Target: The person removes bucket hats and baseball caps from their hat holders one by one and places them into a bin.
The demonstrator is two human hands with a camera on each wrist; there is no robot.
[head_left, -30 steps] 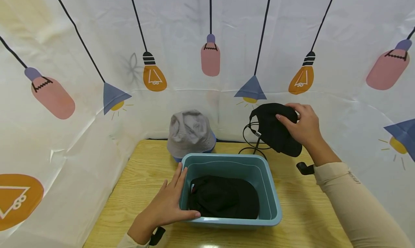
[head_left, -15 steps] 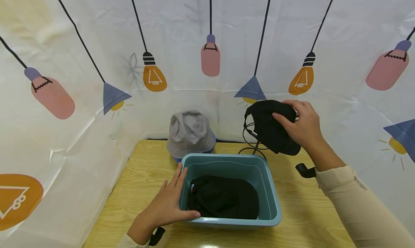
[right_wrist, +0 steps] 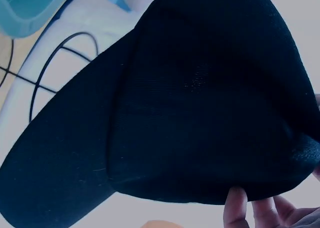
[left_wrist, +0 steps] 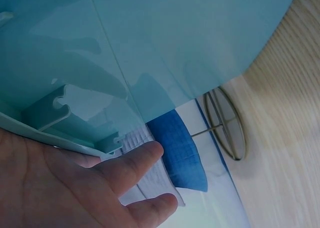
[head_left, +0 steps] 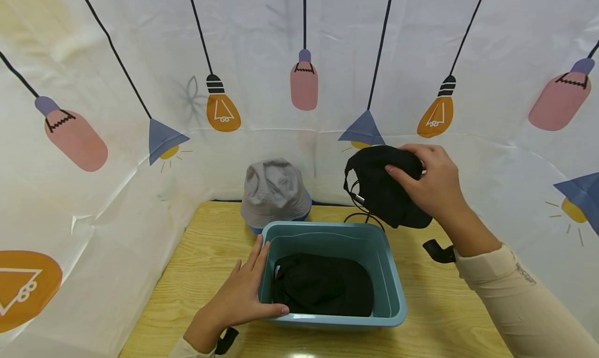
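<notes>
My right hand (head_left: 435,184) pinches a black baseball cap (head_left: 386,184) and holds it in the air, behind and to the right of a blue-green plastic bin (head_left: 395,290). The cap's back strap opening faces left, and in the right wrist view its brim and crown (right_wrist: 210,87) fill most of the picture. Inside the bin lies another black cap (head_left: 323,285), its brim to the right. My left hand (head_left: 241,293) rests on the bin's left front corner, thumb along the front rim and the other fingers extended along the left side; the left wrist view shows the fingers (left_wrist: 135,168) straight.
A grey bucket hat (head_left: 276,189) with a blue underside stands behind the bin. In the right wrist view, a thin black cable stand (right_wrist: 37,85) shows beside the held cap. The wooden table (head_left: 206,249) ends at a white printed curtain (head_left: 262,46).
My right hand has shifted a little to the left with the black cap, which has tilted slightly. My left hand and the bin have stayed put.
</notes>
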